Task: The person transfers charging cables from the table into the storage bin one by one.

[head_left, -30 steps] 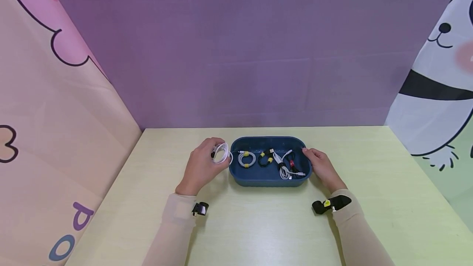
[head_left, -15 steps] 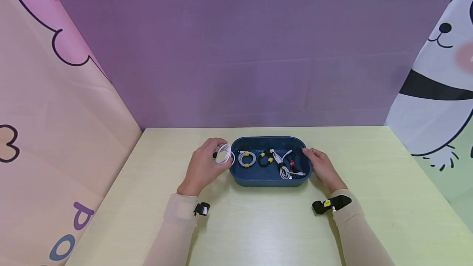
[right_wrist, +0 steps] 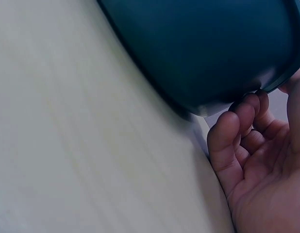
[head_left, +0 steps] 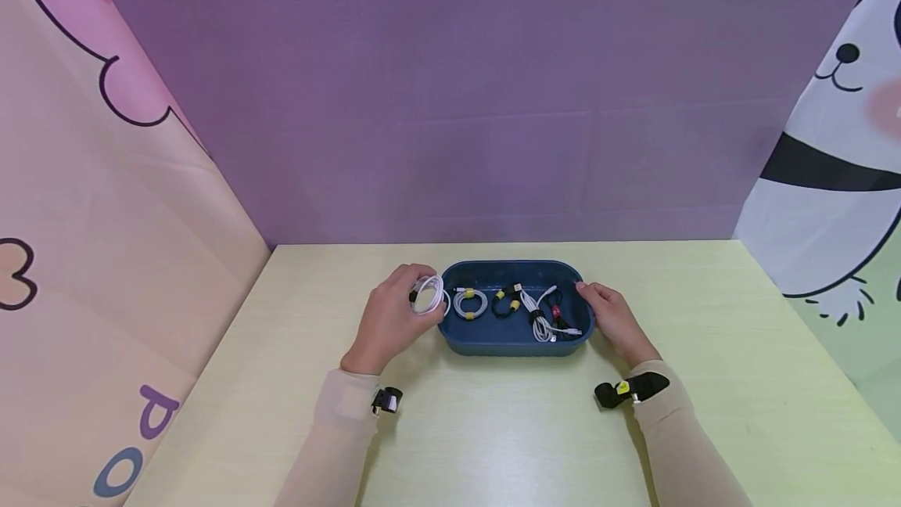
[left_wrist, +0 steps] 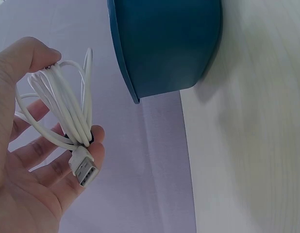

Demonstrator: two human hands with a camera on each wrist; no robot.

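Observation:
My left hand pinches a coiled white USB cable between thumb and fingers, in the air by the bin's left end. A black tie binds the coil, and its USB plug points outward in the left wrist view. At the other end, my right hand grips the rim of the dark blue bin, thumb on top and fingers beneath. Inside lie a white coiled cable with yellow ties, a black cable with yellow ties, a white cable bundle and a black cable with a red tie.
The bin stands on a pale wooden table near its back edge. A purple cloth hangs behind, with printed cloths at left and right. Each wrist wears a small black camera.
My left hand, with the white USB cable, has shifted slightly right, closer to the bin's left rim. My right hand and the bin have stayed in place.

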